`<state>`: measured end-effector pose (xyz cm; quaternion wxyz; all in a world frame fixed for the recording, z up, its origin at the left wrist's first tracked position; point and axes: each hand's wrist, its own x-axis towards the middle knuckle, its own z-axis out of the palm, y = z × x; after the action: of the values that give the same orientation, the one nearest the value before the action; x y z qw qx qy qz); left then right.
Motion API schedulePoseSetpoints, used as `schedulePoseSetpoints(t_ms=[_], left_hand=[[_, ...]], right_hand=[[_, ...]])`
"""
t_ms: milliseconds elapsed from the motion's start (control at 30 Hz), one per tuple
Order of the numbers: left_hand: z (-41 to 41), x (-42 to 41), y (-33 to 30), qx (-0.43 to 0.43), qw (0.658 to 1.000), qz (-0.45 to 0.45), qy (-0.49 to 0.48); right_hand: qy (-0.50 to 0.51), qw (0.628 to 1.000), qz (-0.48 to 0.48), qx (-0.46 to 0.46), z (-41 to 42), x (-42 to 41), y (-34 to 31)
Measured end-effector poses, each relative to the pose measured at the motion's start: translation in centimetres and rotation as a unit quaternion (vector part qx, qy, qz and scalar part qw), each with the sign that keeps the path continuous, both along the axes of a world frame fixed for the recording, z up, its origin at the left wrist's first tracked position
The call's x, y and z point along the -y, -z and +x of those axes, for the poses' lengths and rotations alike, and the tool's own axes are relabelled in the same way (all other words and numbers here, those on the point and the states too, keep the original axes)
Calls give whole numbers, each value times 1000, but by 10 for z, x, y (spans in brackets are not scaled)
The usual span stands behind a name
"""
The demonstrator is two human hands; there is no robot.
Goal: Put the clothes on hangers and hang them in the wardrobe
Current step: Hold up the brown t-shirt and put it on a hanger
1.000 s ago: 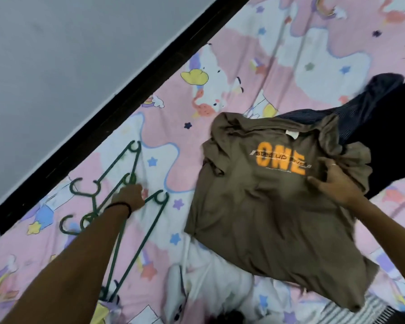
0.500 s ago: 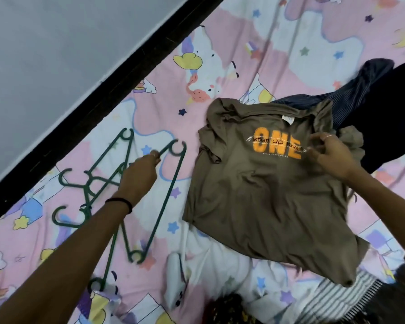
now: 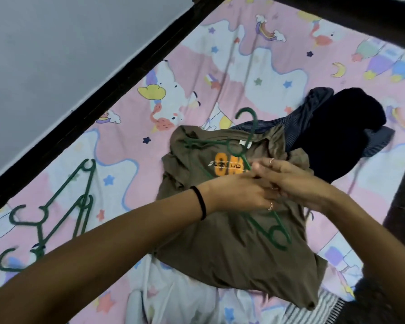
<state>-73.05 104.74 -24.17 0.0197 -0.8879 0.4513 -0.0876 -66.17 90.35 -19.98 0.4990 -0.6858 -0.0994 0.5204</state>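
Now both hands are meeting over an olive-brown cotton T-shirt [image 3: 220,249] lying mid-bed: left hand [image 3: 241,192] and right hand [image 3: 288,181] are pinching a green plastic hanger [image 3: 232,148] resting on it. Loose fabric could be snagging its looped arm.

We see a plain pale grey wall [image 3: 56,54] upper left | a dark, nearly black bed frame edge [image 3: 117,90] running diagonally below it | a bed under a pink cotton sheet [image 3: 243,54] printed with white clouds, stars, rainbows and moons | soft, even light.
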Motion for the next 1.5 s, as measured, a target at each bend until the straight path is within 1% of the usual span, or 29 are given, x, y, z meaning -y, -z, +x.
schedulePoseSetpoints(t_ms=[67,133,200,267,300,367,433,467,500,533,600,633,667,700,733,800,867,933,967,1100,1200,1233,1300,1400,1500], left_hand=[[13,18,4,-12,998,16,52],[20,29,5,-5,997,30,66],[27,36,6,45,996,19,74],[29,41,5,100,992,-35,62],[26,40,6,125,989,-66,40],[25,28,15,145,983,-107,-31],[29,2,31,119,972,-114,-166],[35,-14,39,86,957,-108,-254],[44,-30,49,32,934,-93,-343],[51,-47,59,-31,901,-70,-426],[63,-72,77,-147,818,-38,-555],[67,-81,86,-171,784,-45,-596],[72,-88,95,-183,757,-55,-625],[77,-92,103,-191,738,-60,-644],[82,-94,109,-200,727,-59,-655],[91,-96,116,-206,725,-46,-656],[100,-100,120,-193,735,-39,-649],[108,-105,119,-185,740,-68,-643],[113,-109,117,-177,736,-102,-645],[145,-130,96,-153,692,-236,-665],[170,-142,77,-143,679,-270,-668],[178,-146,73,-146,679,-274,-666],[187,-152,68,-178,681,-281,-653],[193,-156,64,-229,694,-271,-627],[192,-158,61,-239,705,-278,-607]], right_hand=[[38,999,14,29,3,6,5],[76,995,32,52,9,10,11],[122,987,29,96,19,18,18],[179,975,18,127,30,31,24],[204,969,16,137,36,39,26],[234,957,9,173,51,56,28],[239,941,-11,239,67,73,29],[240,931,-20,274,75,79,29],[239,920,-31,308,83,85,31],[233,909,-45,342,88,90,31],[208,892,-72,394,95,95,31],[201,886,-76,410,96,97,30],[197,882,-75,422,97,98,31],[194,877,-72,434,98,98,30],[188,874,-71,443,99,98,29],[174,866,-70,463,102,100,28],[163,863,-65,473,109,102,29],[157,871,-50,463,119,103,32],[153,874,-45,459,123,103,32],[132,884,-13,447,139,91,33],[105,883,-18,458,146,74,33],[94,879,-29,467,148,67,33],[81,874,-42,477,153,55,34],[77,866,-46,491,162,37,36],[74,855,-54,511,171,21,40]])
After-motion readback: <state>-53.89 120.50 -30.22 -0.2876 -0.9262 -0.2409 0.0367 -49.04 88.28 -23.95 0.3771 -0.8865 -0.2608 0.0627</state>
